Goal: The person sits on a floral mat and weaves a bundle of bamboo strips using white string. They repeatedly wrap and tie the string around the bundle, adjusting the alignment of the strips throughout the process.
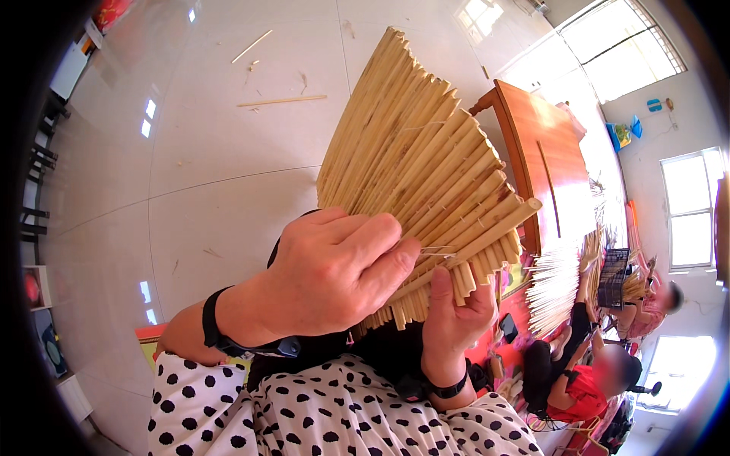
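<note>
A mat of pale yellow reed stalks (403, 144), laid side by side and bound with rows of thin stitching, stands tilted over my lap and fans out upward. My left hand (327, 270) is closed at its lower middle, thumb and fingers pinched on white thread (436, 249) that runs to the stalks at the right edge. From below, my right hand (458, 315) grips that lower right edge, its thumb upright against the stalks and its other fingers partly hidden behind. Short stalk ends stick out beneath the edge.
Loose stalks (283, 100) lie on the shiny tiled floor (228, 152). A reddish-brown wooden table (525, 144) stands close to the mat's right, a thin stick on it. Farther right are a spread of pale stalks (559, 292), a dark crate (613, 277) and two seated people (589, 391).
</note>
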A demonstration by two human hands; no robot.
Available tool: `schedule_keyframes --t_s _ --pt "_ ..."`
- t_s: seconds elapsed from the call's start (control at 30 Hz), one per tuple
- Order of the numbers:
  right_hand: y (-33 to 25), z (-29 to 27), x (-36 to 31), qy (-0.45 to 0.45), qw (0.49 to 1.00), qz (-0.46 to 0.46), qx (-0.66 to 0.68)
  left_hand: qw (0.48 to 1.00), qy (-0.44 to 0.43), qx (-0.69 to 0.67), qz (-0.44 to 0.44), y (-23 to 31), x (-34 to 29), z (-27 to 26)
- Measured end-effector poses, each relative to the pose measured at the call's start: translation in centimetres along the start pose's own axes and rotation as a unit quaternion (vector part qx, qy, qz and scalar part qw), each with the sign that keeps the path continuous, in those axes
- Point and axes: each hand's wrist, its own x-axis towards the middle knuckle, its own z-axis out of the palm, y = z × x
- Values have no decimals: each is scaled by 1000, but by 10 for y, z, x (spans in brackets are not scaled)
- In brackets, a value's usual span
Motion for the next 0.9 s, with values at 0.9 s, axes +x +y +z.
schedule_keyframes --t_s 0.9 --pt "-4 -2 4 -2 1000 -13 -9 1000 -7 -27 9 7 20 -4"
